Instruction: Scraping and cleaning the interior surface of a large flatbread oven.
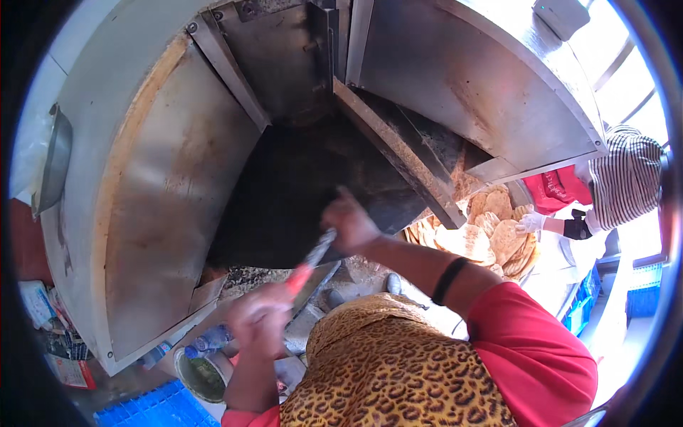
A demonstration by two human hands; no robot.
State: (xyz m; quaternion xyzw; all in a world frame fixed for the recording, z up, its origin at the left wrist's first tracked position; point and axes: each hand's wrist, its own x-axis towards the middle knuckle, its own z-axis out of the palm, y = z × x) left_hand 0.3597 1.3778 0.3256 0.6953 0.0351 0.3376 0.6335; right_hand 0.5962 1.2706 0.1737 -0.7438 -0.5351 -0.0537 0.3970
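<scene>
Low left of centre, my left hand [261,317] is wrapped around the red end of a slim pole handle [315,256]. Further up the same handle, my right hand [349,221] closes on its pale, striped part; motion blurs its fingers. Beyond my right hand, the tool's far end is lost against a dark surface [283,203] under a metal hood [171,197]. To the right of my right forearm, several flatbreads [501,235] lie in a heap.
A soot-stained metal bar [400,155] slants above the dark surface. At right, a co-worker's gloved hand [531,221] touches the flatbreads. Down left are a bucket [200,376], plastic bottles [211,340] and a blue crate [155,408]. Blue crates [581,304] stand at right.
</scene>
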